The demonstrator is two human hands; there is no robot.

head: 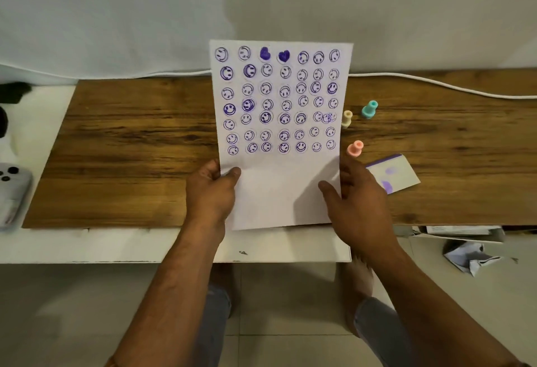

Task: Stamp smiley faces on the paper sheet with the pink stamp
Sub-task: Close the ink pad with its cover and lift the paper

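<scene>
Where wooden tabletop (130, 140) ends, tiled floor (290, 308) shows.

No readable text; paper sheet (280, 134) bears stamped symbols only.

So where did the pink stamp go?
The pink stamp stands on the wooden table, just right of the paper sheet, above the right hand and beside the ink pad. Neither hand holds it.
</scene>
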